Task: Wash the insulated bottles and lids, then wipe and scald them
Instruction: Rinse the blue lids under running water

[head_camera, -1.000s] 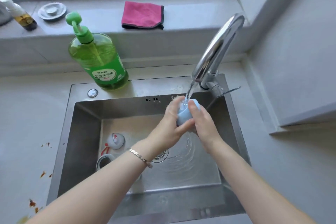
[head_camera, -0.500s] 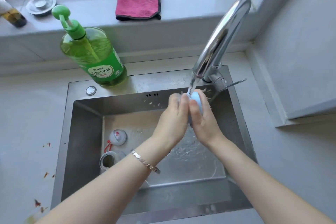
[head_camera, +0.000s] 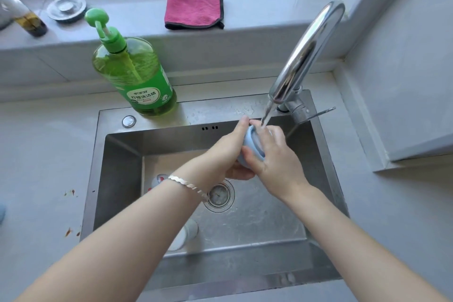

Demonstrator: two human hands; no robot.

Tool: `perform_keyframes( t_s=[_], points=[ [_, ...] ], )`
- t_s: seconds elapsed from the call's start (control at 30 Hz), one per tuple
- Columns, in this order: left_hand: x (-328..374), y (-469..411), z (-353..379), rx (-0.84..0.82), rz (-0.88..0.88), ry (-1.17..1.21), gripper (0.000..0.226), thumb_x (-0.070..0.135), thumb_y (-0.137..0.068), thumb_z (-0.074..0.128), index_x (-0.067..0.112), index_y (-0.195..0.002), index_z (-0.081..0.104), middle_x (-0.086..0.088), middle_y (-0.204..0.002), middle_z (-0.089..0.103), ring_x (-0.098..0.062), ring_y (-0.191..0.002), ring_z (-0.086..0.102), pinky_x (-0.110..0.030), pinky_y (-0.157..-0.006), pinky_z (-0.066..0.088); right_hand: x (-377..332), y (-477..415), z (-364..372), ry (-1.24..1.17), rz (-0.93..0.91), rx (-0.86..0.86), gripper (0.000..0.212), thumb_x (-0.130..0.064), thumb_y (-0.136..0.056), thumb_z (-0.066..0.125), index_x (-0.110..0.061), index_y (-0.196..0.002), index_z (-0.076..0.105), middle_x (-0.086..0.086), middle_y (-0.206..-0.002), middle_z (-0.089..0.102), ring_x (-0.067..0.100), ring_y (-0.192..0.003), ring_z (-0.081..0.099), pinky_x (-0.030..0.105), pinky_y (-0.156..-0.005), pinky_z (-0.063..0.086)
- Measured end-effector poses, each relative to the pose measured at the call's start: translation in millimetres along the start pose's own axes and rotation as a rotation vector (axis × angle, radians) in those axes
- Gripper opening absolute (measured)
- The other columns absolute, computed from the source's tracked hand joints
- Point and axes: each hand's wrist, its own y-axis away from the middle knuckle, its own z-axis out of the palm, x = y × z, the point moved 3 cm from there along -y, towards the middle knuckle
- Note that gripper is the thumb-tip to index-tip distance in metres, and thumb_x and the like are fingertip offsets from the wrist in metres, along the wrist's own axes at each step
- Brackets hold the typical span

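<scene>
Both my hands hold a light blue lid [head_camera: 251,146] under the running water from the chrome faucet [head_camera: 306,54], above the steel sink [head_camera: 117,154]. My left hand [head_camera: 228,149] grips the lid from the left and below. My right hand [head_camera: 274,154] grips it from the right, fingers over its open side. The stream falls onto the lid and my right fingers. A white lid with red marks [head_camera: 159,179] and a white bottle [head_camera: 182,235] lie on the sink floor, mostly hidden behind my left forearm.
A green dish soap pump bottle [head_camera: 133,73] stands on the sink's back rim. On the sill lie a pink cloth [head_camera: 193,10], a metal drain stopper [head_camera: 66,8] and a small oil bottle [head_camera: 27,19]. The drain strainer [head_camera: 220,195] sits mid-sink. Brown specks dot the left counter.
The lid has turned in my hands, so its rim now shows between them. My right fingers have moved over its open side, still under the stream.
</scene>
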Motion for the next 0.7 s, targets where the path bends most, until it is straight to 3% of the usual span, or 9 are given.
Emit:
perform_keyframes(
  t_s=[0.07,0.13,0.2,0.27,0.37,0.43,0.57,0.7],
  points=[
    [-4,7,2,-0.151,0.027,0.042,0.041,0.055,-0.091,0.045,0.019,-0.094,0.063,-0.002,-0.075,0.061,-0.009,-0.05,0.056,-0.02,-0.045,0.048,-1,0,-6,0.012,-0.095,0.122,0.081,-0.066,-0.066,0.046,-0.019,-0.132,0.048,0.002,-0.115,0.048,0.016,-0.1,0.054,0.024,-0.075,0.044],
    [-8,8,2,-0.162,0.125,0.051,0.023,0.04,-0.095,0.047,0.02,-0.097,0.06,-0.002,-0.078,0.058,-0.007,-0.049,0.052,-0.019,-0.043,0.046,2,0,-8,-0.16,-0.081,0.141,0.081,-0.058,-0.058,0.066,-0.016,-0.126,0.05,-0.005,-0.108,0.05,0.009,-0.101,0.051,0.011,-0.082,0.039],
    [-15,4,-2,-0.16,0.175,0.139,0.021,0.033,-0.098,0.045,0.019,-0.111,0.054,-0.006,-0.087,0.058,-0.008,-0.05,0.051,-0.02,-0.044,0.045,6,2,-10,-0.343,-0.002,0.071,0.087,-0.045,-0.055,0.083,-0.021,-0.129,0.044,-0.01,-0.108,0.051,0.009,-0.105,0.051,0.016,-0.09,0.039],
    [-21,2,-7,-0.193,0.178,0.239,0.032,0.03,-0.097,0.048,0.014,-0.124,0.045,-0.01,-0.097,0.056,-0.01,-0.052,0.051,-0.021,-0.044,0.044,13,6,-12,-0.387,0.013,0.026,0.084,-0.034,-0.056,0.087,-0.033,-0.128,0.043,-0.015,-0.111,0.053,0.008,-0.108,0.05,0.018,-0.09,0.039],
    [-26,0,-8,-0.273,0.192,0.208,0.041,0.023,-0.083,0.059,0.014,-0.121,0.047,-0.007,-0.096,0.06,-0.011,-0.058,0.056,-0.021,-0.048,0.047,17,10,-14,-0.381,-0.039,0.013,0.076,-0.03,-0.058,0.087,-0.049,-0.116,0.04,-0.027,-0.112,0.049,-0.006,-0.107,0.047,0.006,-0.086,0.035],
    [-27,1,-8,-0.288,0.158,0.207,0.054,0.019,-0.077,0.061,0.012,-0.128,0.044,-0.01,-0.102,0.06,-0.013,-0.062,0.06,-0.022,-0.05,0.049,20,12,-15,-0.432,-0.035,0.008,0.086,-0.024,-0.059,0.087,-0.052,-0.12,0.034,-0.02,-0.124,0.044,-0.01,-0.113,0.043,0.001,-0.089,0.033],
    [-27,-1,-9,-0.151,0.099,0.17,0.053,0.008,-0.083,0.065,0.021,-0.128,0.042,-0.011,-0.111,0.061,-0.022,-0.068,0.066,-0.028,-0.057,0.055,30,19,-20,-0.465,-0.024,0.037,0.111,-0.017,-0.059,0.087,-0.053,-0.133,0.012,-0.009,-0.142,0.025,-0.002,-0.124,0.039,0.007,-0.098,0.034],
    [-32,-5,-29,0.229,0.115,-0.101,0.042,0.017,-0.083,0.066,0.025,-0.118,0.045,-0.008,-0.11,0.061,-0.025,-0.071,0.068,-0.038,-0.067,0.059,41,24,-28,-0.402,0.027,0.054,0.1,-0.017,-0.062,0.085,-0.054,-0.128,0.02,-0.009,-0.134,0.038,-0.002,-0.121,0.043,0.012,-0.098,0.035]
  ],
)
